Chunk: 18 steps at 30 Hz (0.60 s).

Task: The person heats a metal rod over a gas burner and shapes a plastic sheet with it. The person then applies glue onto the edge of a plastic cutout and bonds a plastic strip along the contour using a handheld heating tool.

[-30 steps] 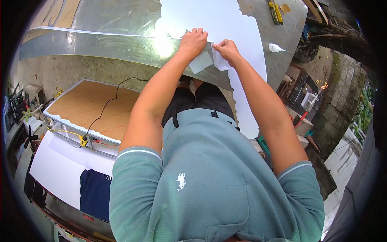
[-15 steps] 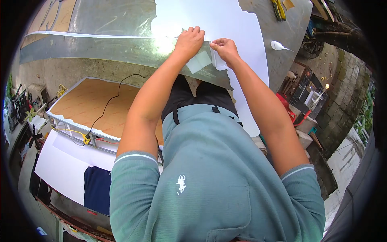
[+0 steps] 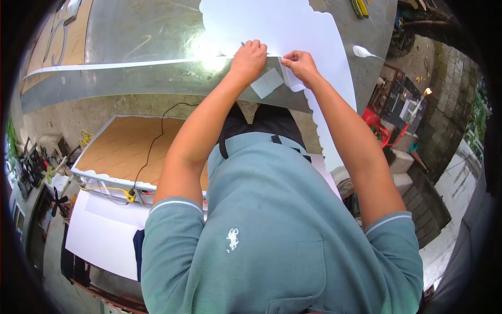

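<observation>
A long, narrow white strip [image 3: 130, 65] runs across the metal tabletop from the far left to my hands. My left hand [image 3: 249, 60] is closed over the strip near its right end, its fingertips curled down and partly hidden. With thumb and forefinger, my right hand [image 3: 300, 66] pinches the strip's end, where it meets a white raised edge piece [image 3: 291, 78]. Beneath the hands lies a large white sheet [image 3: 277, 26] with scalloped edges. A small pale square piece [image 3: 267, 83] rests on the table between my forearms.
A white bottle with a thin nozzle [image 3: 361, 51] lies right of the sheet, with yellow-handled pliers [image 3: 360, 8] farther back. Brown board with cut curved shapes [image 3: 65, 34] is at the far left. Below the table stands a brown-topped frame [image 3: 125, 146] with a black cable [image 3: 151, 144] across it.
The view has shifted, so the table sits slightly differently. Both hands stay close together at the strip's right end, and the pale square appears turned relative to before.
</observation>
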Tool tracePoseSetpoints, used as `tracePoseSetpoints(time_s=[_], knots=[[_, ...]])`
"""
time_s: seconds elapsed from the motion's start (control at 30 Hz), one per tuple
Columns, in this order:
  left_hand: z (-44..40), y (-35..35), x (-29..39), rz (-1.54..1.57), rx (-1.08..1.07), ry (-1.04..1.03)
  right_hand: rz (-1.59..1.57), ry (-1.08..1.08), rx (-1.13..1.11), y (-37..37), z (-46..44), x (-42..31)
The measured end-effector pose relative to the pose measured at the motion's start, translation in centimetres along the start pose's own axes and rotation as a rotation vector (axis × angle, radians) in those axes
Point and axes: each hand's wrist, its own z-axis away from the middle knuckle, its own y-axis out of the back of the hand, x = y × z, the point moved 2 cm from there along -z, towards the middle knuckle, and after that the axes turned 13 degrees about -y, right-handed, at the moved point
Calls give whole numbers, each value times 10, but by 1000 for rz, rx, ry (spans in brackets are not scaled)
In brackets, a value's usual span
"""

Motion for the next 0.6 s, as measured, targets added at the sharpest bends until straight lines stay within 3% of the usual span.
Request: tracePoseSetpoints(time_s=[0.6], knots=[[85, 49, -68, -74, -61, 136, 17, -24, 73, 0, 5, -2]])
